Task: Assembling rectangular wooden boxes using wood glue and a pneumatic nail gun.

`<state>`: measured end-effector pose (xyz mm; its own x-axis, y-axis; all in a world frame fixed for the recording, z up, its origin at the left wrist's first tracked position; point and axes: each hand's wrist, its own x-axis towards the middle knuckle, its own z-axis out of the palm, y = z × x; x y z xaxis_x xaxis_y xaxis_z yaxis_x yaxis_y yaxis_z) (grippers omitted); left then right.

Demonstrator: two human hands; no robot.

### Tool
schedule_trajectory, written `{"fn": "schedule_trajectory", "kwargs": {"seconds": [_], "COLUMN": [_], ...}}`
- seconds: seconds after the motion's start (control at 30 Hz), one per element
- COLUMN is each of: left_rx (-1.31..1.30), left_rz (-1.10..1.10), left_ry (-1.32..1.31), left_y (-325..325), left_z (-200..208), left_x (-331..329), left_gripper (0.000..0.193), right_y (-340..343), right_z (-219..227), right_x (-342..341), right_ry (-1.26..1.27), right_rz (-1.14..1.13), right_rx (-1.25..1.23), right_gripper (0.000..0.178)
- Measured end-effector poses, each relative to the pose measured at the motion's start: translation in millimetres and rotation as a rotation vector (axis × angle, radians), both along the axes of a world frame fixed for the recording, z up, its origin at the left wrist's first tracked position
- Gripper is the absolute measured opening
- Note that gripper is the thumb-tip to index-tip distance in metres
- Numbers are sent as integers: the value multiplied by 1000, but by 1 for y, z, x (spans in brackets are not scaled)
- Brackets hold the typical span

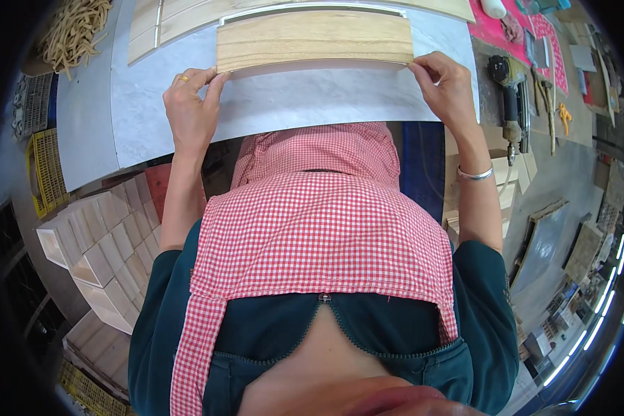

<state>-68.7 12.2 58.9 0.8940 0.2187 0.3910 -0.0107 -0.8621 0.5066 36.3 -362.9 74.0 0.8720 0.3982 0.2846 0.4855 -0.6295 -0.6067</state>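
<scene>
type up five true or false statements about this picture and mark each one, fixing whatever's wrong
1. The left hand and right hand touch opposite ends of the board. True.
2. The ring is on the right hand. False: the ring is on the left hand.
3. The bangle is on the right wrist. True.
4. The apron is plain blue. False: the apron is red-and-white checked.
5. The yellow-and-black tool lies left of the board. False: the tool lies to its right.
</scene>
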Motion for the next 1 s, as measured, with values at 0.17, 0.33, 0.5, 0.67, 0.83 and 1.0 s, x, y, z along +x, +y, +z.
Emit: {"fn": "schedule_trajectory", "kwargs": {"seconds": [0.17, 0.33, 0.5, 0.67, 0.83, 1.0], "left_rx": [-7, -25, -78, -132, -303, -529], "left_rz": [-76, -95, -76, -106, 75, 368], "left_ry": [-40, 16, 80, 198, 222, 222], "left_y": [0, 5, -2, 11, 34, 74], "left_z": [1, -1, 3, 7, -8, -35], "left_x": [3, -21, -27, -30, -43, -51], "left_gripper": [12, 10, 11, 15, 18, 20], "right_y": [-7, -11, -15, -37, -117, -243], "right_z": [-20, -12, -15, -1, -5, -26], "right_x": [2, -9, -11, -6, 36, 93], "right_ry": [-95, -130, -166, -50, -69, -323], "right_rz": [31, 131, 126, 111, -185, -767], "right_rx": [99, 22, 73, 71, 173, 8], "right_gripper": [3, 4, 3, 8, 13, 20]}}
